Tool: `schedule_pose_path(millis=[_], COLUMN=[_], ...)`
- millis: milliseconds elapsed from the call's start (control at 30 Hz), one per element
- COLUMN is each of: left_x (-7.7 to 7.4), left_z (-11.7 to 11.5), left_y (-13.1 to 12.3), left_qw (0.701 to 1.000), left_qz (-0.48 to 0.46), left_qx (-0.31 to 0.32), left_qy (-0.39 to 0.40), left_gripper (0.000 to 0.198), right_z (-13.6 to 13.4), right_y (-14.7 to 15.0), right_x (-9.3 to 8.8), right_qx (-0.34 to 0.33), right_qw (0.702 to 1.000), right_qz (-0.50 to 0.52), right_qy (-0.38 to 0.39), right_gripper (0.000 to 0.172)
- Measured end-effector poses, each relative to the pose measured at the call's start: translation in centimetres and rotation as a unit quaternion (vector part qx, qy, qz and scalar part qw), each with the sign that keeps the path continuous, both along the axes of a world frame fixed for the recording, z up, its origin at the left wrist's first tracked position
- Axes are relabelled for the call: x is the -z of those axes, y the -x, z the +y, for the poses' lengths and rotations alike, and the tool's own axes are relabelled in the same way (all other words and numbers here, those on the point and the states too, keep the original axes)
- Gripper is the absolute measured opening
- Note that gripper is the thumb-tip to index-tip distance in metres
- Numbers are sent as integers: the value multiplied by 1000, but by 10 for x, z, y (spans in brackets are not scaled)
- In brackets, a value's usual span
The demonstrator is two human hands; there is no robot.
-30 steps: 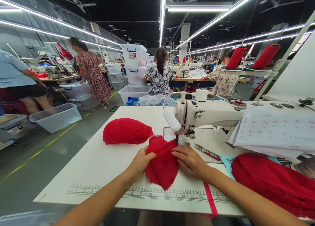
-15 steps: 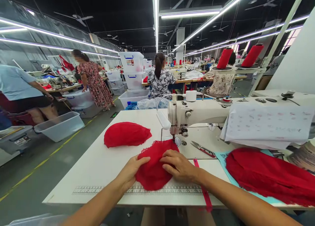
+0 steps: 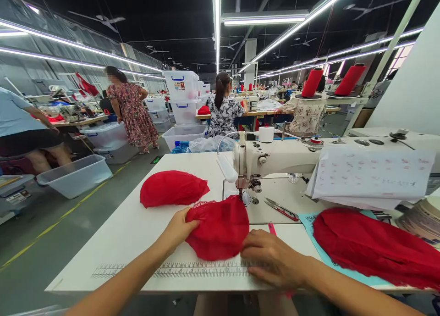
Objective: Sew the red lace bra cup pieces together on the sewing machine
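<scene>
Red cloth (image 3: 220, 229) laid with far corner at presser foot (image 3: 241, 194), beyond the fingers.
Left edge pinched by left hand (image 3: 180, 229), presumably for steering; fingers of right hand (image 3: 270, 256) bunched by right edge, grip cannot be told.

Matt, lace-edged cloth piece (image 3: 220, 229); smooth white tabletop (image 3: 113, 242); glossy enamelled sewing machine (image 3: 278, 153).

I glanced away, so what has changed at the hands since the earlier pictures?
The right hand has moved back toward the person, from on top of the red cloth to its near right edge; whether it grips there is unclear. The cloth's near edge, pointed at first, is now rounded. The left hand still pinches its left side; the snips and the other red piece stayed put.
</scene>
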State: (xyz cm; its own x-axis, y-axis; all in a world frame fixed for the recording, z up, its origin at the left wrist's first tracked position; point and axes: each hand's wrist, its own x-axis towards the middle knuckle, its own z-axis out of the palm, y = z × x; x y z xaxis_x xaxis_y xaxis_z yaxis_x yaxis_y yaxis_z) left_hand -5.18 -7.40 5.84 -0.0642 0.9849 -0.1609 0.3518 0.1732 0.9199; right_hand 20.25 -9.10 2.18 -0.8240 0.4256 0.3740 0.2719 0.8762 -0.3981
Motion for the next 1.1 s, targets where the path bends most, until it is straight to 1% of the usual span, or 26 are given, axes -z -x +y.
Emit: schedule_pose_path(millis=[67, 133, 200, 233, 367, 433, 533, 600, 700, 800, 1000, 1100], left_x=[0, 0, -2, -2, -5, -5, -4, -3, -1, 0, -7, -10], left_z=[-2, -4, -6, -7, -8, -9, -11, -10, -7, -3, 10, 18], left_y=[1, 1, 1, 0, -4, -6, -7, -5, -2, 2, 11, 16], left_qw=[998, 996, 995, 995, 996, 996, 994, 994, 996, 998, 998, 997], left_qz=[-54, -78, -87, -86, -80, -82, -85, -84, -73, -63, -47, -56], left_qx=[-11, -23, -31, -35, -45, -48, -59, -59, -40, -30, -41, -51], left_qy=[22, 25, 26, 25, 11, 0, -17, -20, -10, -5, -14, -7], left_gripper=[24, 29, 34, 36, 37, 38, 39, 38, 36, 32, 27, 27], right_z=[5, 14, 22, 25, 31, 33, 40, 44, 47, 47, 46, 45], right_y=[-14, -23, -23, -21, -6, -2, -2, -5, -7, -5, 4, 9], right_x=[0, 2, 6, 8, 16, 19, 24, 26, 27, 26, 26, 25], right_qx=[36, 91, 134, 144, 144, 158, 194, 205, 210, 214, 192, 198], right_qw=[999, 995, 989, 987, 986, 984, 979, 977, 976, 973, 973, 970], right_qz=[29, 47, 62, 68, 64, 51, 30, 15, -18, -49, -48, -45], right_qy=[16, 20, 15, 7, -52, -68, -59, -48, -48, -70, -121, -130], right_gripper=[17, 19, 20, 21, 23, 24, 25, 26, 25, 25, 25, 24])
